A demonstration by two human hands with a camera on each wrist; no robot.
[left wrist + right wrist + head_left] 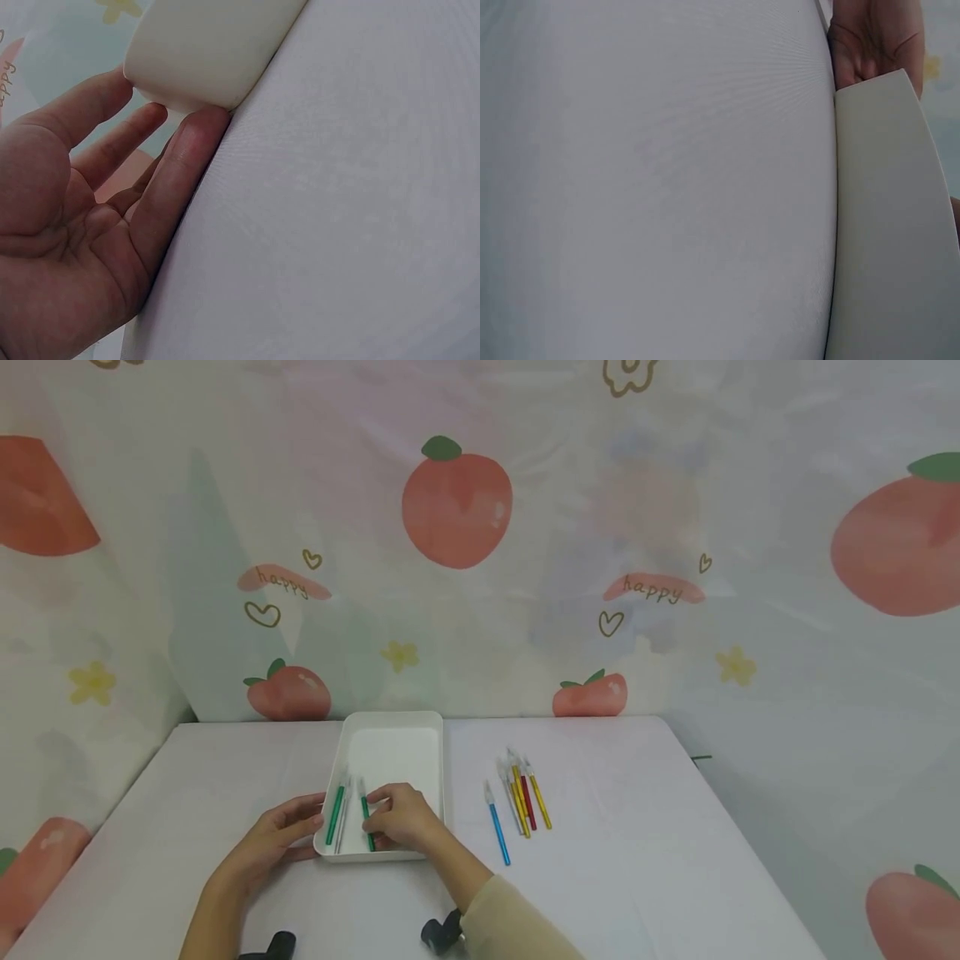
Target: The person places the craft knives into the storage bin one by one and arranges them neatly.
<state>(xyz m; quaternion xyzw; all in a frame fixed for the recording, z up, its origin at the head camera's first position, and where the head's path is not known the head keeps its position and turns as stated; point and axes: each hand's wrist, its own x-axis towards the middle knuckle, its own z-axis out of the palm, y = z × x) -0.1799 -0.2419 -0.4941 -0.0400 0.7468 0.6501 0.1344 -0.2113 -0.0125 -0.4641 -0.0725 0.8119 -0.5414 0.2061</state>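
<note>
My right hand (405,817) is over the near part of a white tray (397,747), thumb and fingers pinching a slim green craft knife (364,806) with a pale, clear-looking tip. To its left in the tray lie another green craft knife (334,816) and a silver craft knife (342,818), tips pointing away. My left hand (277,835) touches the tray's near left corner with fairly straight fingers. In the left wrist view, its fingertips (199,135) rest against the corner. The right wrist view shows the tray's outer wall (892,210); the right hand is mostly hidden behind it.
Right of the tray, a blue craft knife (498,833) lies a little apart from a loose bunch of yellow, red and silver craft knives (528,797). A white cloth covers the table (637,843). A fruit-printed curtain (465,635) hangs behind it.
</note>
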